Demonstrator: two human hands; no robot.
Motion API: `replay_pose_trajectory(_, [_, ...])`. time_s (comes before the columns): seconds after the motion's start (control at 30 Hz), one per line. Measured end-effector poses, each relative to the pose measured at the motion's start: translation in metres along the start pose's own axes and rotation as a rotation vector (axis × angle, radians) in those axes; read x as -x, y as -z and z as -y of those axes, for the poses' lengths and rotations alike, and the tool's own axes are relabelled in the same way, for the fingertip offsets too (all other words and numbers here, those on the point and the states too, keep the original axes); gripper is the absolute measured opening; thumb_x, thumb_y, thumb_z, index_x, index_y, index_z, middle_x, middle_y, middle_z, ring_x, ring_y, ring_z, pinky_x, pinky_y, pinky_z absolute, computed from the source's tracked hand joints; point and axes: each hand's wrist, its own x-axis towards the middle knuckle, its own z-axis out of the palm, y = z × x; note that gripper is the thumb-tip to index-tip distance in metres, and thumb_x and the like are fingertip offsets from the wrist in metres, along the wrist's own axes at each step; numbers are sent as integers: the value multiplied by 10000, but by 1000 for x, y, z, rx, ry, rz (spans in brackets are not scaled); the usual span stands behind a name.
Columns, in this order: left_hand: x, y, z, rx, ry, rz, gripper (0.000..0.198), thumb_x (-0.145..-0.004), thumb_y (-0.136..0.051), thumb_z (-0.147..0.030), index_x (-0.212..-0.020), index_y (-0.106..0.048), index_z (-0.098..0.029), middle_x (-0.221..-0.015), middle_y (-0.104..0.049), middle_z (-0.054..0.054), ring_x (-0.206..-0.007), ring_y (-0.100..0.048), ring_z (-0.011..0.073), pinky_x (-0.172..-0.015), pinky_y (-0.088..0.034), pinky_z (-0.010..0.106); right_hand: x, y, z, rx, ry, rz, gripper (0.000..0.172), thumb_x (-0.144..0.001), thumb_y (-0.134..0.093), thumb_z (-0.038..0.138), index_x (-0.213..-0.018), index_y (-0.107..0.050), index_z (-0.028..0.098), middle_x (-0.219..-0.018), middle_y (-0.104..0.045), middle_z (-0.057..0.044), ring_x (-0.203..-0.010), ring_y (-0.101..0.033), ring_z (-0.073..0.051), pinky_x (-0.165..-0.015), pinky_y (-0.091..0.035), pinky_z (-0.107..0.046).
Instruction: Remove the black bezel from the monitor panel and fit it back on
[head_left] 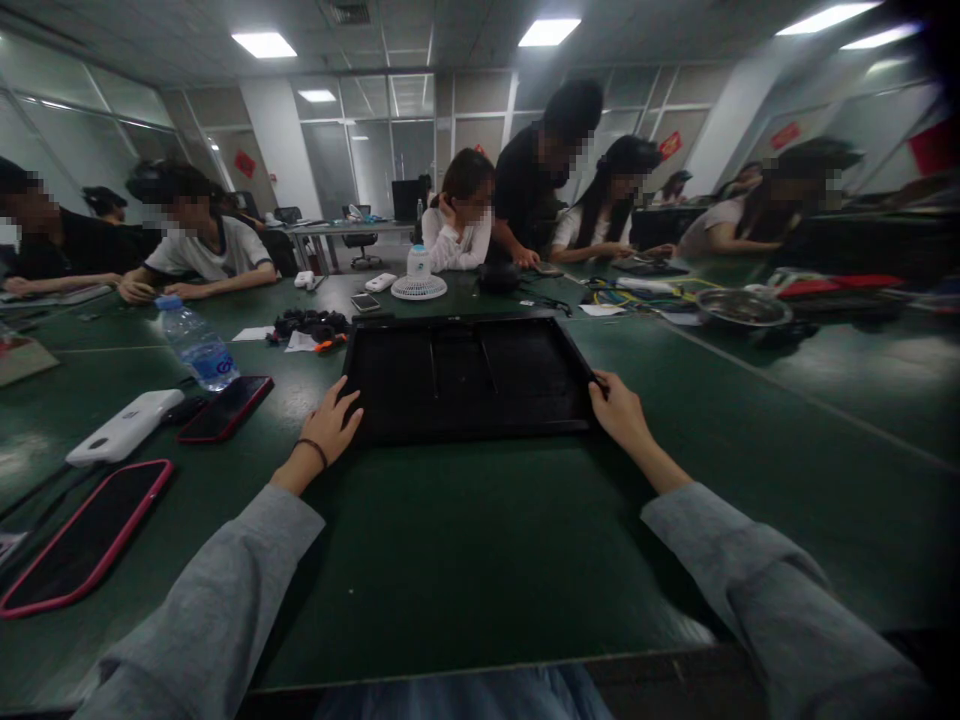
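Note:
A black rectangular panel with a raised rim [390, 370] lies on the green table in front of me, like a shallow tray. Two thin rods or slots run across its inner face; its exact kind I cannot tell. My left hand [326, 428], with a dark band round the wrist, holds the panel's left edge near the front corner, fingers somewhat spread. At the opposite side my right hand [621, 410] has its fingers curled round the right edge. Its fingertips are partly hidden by the rim. Both forearms are in grey sleeves.
To the left are a water bottle [196, 345], a white power bank [126, 427] and two red-edged phones [225, 408]. Beyond the panel stand a small white fan [418, 275] and dark cables [309, 325]. A metal bowl [742, 308] sits at right. Several people work around the table.

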Motion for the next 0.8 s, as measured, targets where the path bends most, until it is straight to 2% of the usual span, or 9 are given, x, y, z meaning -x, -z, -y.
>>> replay_pose_trajectory(0.17, [1, 5, -7, -58, 12, -72, 463, -971, -433, -426, -1384, -563, -262, -1578, -405, 96, -1386, -449, 318, -1090, -398, 556, -2, -1, -1, 5, 30, -21, 422, -892, -473, 313, -1239, -614, 119, -1081, -697, -177, -1000, -658, -292, -929, -497, -460])
replay_pose_trajectory(0.27, [1, 11, -11, -80, 6, -172, 441, -981, -400, -341, -1385, -569, -291, -1541, -468, 70, -1374, -457, 293, -1121, -344, 534, -5, 3, 0, 27, 99, -104, 459, -874, -477, 314, -1266, -583, 101, -1063, -680, -178, -1003, -635, -292, -964, -470, -477])
replay_pose_trajectory(0.33, [1, 14, -11, -69, 4, -241, 467, -987, -368, -305, -1421, -538, -277, -1545, -464, 70, -1373, -456, 284, -1126, -335, 515, -7, 6, 2, 64, 133, -185, 496, -864, -479, 312, -1305, -543, 96, -1086, -660, -179, -1047, -607, -303, -995, -440, -504])
replay_pose_trajectory(0.43, [0, 14, -8, -42, 14, -300, 532, -981, -392, -360, -1498, -444, -241, -1595, -386, 87, -1398, -423, 307, -1129, -337, 510, -6, 10, 4, 135, 146, -255, 560, -871, -475, 323, -1378, -467, 86, -1206, -607, -209, -1176, -535, -337, -1030, -399, -557])
replay_pose_trajectory(0.5, [-2, 8, -3, -14, 0, -235, 566, -972, -411, -395, -1514, -417, -232, -1610, -358, 91, -1419, -399, 315, -1134, -344, 514, -3, 8, 5, 187, 127, -175, 593, -890, -467, 363, -1412, -435, 82, -1299, -557, -238, -1247, -484, -370, -1024, -396, -588])
replay_pose_trajectory(0.63, [-4, -7, 8, 65, -46, -13, 494, -984, -347, -356, -1427, -525, -230, -1575, -420, 71, -1422, -411, 287, -1151, -352, 519, 0, 1, 2, 232, 90, 147, 647, -933, -406, 450, -1462, -408, 79, -1342, -562, -236, -1276, -491, -384, -1044, -399, -571])
replay_pose_trajectory(0.7, [-5, -13, 12, 92, -66, -2, 487, -990, -323, -350, -1408, -540, -225, -1575, -420, 67, -1426, -410, 266, -1168, -343, 508, 0, -1, 0, 214, 110, 188, 656, -947, -372, 439, -1484, -381, 65, -1346, -577, -223, -1274, -515, -359, -1084, -374, -536])
replay_pose_trajectory(0.8, [-6, -17, 16, 109, -87, -24, 488, -992, -325, -367, -1409, -533, -224, -1570, -423, 70, -1435, -401, 257, -1178, -338, 503, -1, -3, -1, 196, 127, 168, 656, -946, -365, 423, -1490, -377, 56, -1368, -573, -222, -1274, -526, -357, -1097, -362, -531])
